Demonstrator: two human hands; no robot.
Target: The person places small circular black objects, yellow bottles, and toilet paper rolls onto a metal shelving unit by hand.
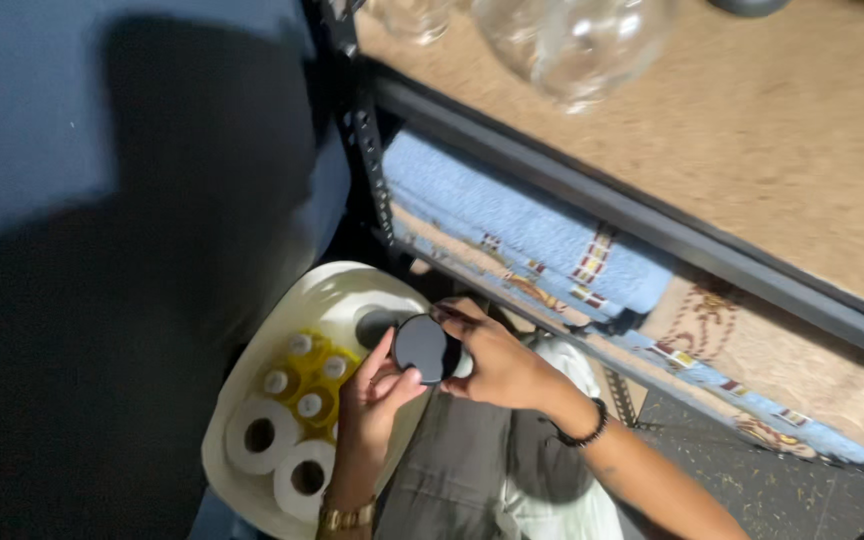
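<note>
**Both hands on a round black object above the cream bin**

A round black object (426,347), disc-like with its flat face turned up toward the camera, sits between the two hands over the far right edge of a cream plastic bin (252,345). The left hand (374,395) comes up from below, thumb and fingers pinching the disc's near-left rim. The right hand (497,362), with a dark bracelet at the wrist, closes around its right side, fingers curled over the far edge. Both hands grasp it; neither is nearer, as the disc lies directly between them, its flat face roughly level. I cannot tell whether it is a lid or a whole container.

Inside the bin, toilet paper rolls (280,455) stand at the near-left corner, with yellow bottles with white caps (307,385) just behind them. A dark metal shelf rail (592,195) runs above folded blue towels (512,225), and clear glassware (572,45) rests on the shelf board.
</note>
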